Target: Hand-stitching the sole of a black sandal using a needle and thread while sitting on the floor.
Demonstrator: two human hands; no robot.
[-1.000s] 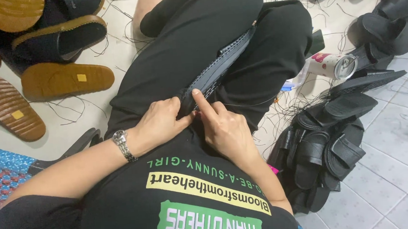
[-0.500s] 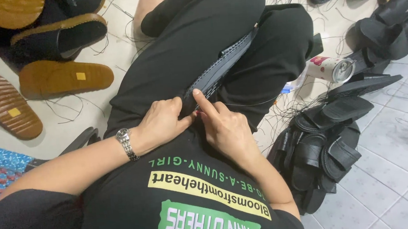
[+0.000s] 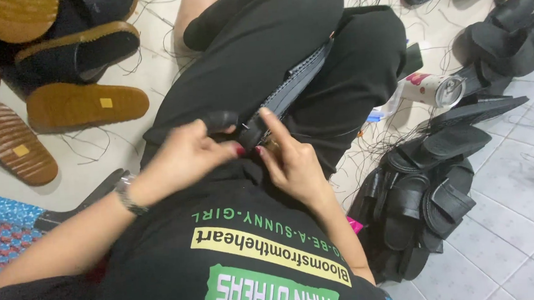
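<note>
I sit on the floor with a black sandal [image 3: 294,85] lying along my lap, its stitched sole edge facing up. My left hand [image 3: 183,159], with a metal watch at the wrist, pinches the near end of the sandal strap with thumb and fingers. My right hand [image 3: 286,161] grips the same end from the right, index finger stretched up along the sole edge. Both hands touch at the sandal's near tip. Whether a needle or thread is between the fingers, I cannot tell.
A pile of black sandals [image 3: 427,201] lies at my right, more black sandals [image 3: 508,20] at the top right. Tan-soled sandals [image 3: 85,103] lie at the left. A white can [image 3: 429,88] rests by my knee. Loose black threads litter the tiled floor [image 3: 523,232]. A blue patterned mat [image 3: 1,240] is lower left.
My left hand has shifted left and up along the sandal's end, now pinching it more openly. My right index finger still points up the sole edge.
</note>
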